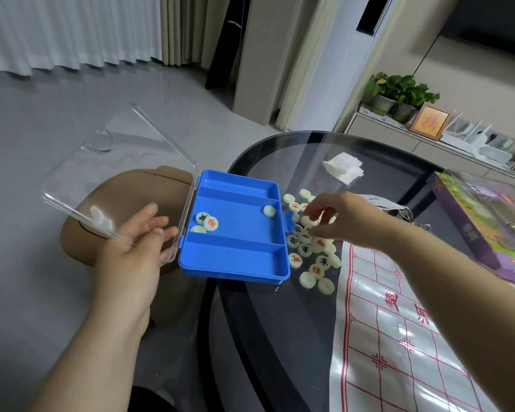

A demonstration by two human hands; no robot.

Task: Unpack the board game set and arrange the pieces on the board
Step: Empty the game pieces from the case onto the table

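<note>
Past the rim of the glass table [265, 337], near the board [399, 352], juts the blue case [235, 257], seemingly steadied only by the left hand [134, 251] gripping its clear lid [116, 162]; a slip could drop it. The right hand [339, 218] curls over the piece pile [306, 248], grasp unclear, and may scatter discs off the glass.

even, cool, moderately bright light, strongest at the white curtains [57, 34] upper left, leaves only faint, soft shadows. the dark glass bench [265, 337] carries broad pale reflections, and the glossy board sheet [384, 367] shows patches of glare. motion blur smears the fingers of the left grip [131, 251] and the right grip [339, 218], the purple box [473, 227] at right is soft, and wide-angle distortion bows the bench rim and wall lines toward the edges.
</note>
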